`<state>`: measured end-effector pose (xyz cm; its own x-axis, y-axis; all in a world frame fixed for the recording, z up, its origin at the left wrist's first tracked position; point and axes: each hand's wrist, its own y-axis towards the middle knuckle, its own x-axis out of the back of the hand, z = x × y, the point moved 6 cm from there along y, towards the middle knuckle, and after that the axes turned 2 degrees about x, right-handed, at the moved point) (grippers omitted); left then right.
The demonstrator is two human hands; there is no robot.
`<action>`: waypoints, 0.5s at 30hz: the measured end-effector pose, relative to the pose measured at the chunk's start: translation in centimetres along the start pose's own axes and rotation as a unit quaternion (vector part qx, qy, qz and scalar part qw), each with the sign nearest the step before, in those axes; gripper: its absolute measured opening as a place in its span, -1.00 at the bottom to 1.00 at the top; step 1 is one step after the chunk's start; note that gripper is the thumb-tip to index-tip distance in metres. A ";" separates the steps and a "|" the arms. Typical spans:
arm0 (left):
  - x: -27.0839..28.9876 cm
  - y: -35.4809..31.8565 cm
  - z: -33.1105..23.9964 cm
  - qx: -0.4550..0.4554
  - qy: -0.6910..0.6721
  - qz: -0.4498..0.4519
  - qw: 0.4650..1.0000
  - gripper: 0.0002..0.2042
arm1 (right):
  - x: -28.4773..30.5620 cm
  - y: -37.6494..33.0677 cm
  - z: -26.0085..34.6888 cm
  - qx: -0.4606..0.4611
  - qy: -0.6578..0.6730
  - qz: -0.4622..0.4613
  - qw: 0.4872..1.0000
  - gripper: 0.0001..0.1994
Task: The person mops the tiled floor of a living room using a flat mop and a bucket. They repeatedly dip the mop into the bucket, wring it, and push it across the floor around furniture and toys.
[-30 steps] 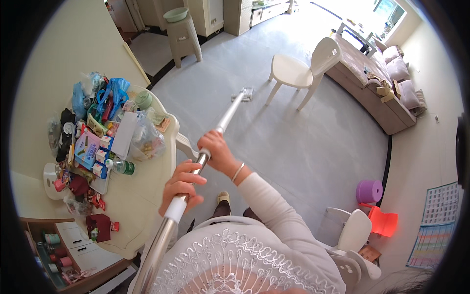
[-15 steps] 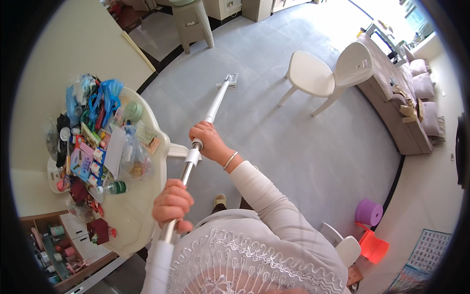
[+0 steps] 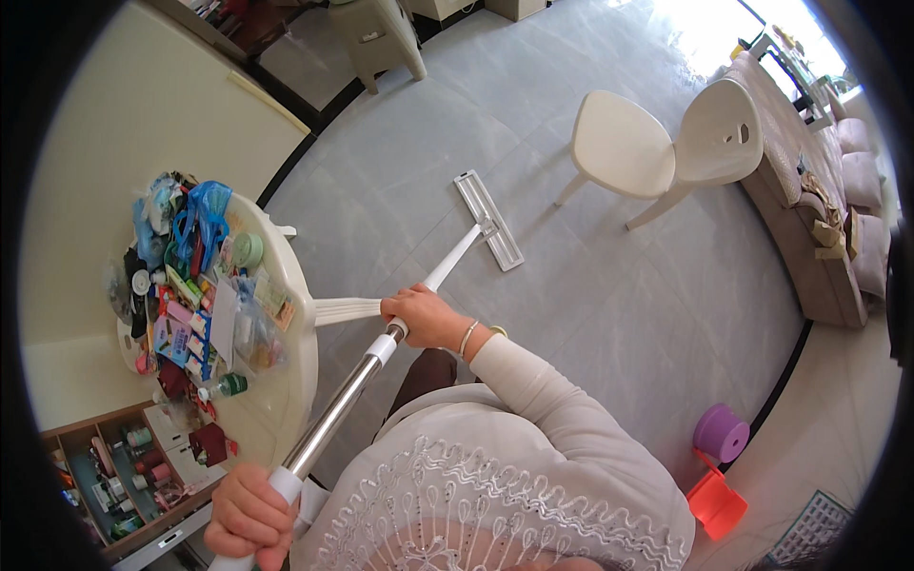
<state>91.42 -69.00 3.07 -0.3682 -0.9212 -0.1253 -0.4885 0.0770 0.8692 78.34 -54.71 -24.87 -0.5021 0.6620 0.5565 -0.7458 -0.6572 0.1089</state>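
Observation:
A flat mop [image 3: 328, 425] with a white and silver pole slants from the lower left up toward the middle of the view. Its long, flat white head [image 3: 474, 205] rests on the grey tiled floor. My left hand [image 3: 252, 519] is closed round the white grip near the upper end of the pole. Farther down, my right hand [image 3: 426, 316] wraps the pole just beyond the silver section; a bracelet circles that wrist. The pole passes beside the cream table [image 3: 303, 352] on my left.
Plastic bags, boxes and a bottle [image 3: 227, 385] crowd the table. An open drawer [image 3: 124, 476] of small items lies below it. A white chair [image 3: 624, 143] stands ahead right, before a sofa [image 3: 828, 257]. A purple stool [image 3: 721, 433] and an orange one [image 3: 716, 504] sit at lower right.
The mop head has come nearer and to the right, turning so its long side shows. My left hand has drawn back down and left with the pole; my right hand is slightly lower and farther right.

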 end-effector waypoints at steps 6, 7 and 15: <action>1.4 1.3 3.5 0.026 0.157 -0.132 0.978 -0.70 | 2.5 2.4 -2.3 0.011 -0.012 -0.077 0.997 -0.75; 1.7 1.3 4.4 0.034 0.187 -0.148 0.970 -0.71 | 3.0 3.1 -3.5 0.006 -0.019 -0.075 0.997 -0.75; 6.6 2.0 17.6 -0.009 0.157 -0.146 0.977 -0.72 | 8.9 10.8 -13.5 -0.065 -0.071 -0.118 0.988 -0.77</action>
<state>74.03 -68.21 -4.42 0.0476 -0.9746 -0.2190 -0.5213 -0.2112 0.8268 59.93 -51.07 -29.85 -0.2482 0.7275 0.6397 -0.8892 -0.4331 0.1476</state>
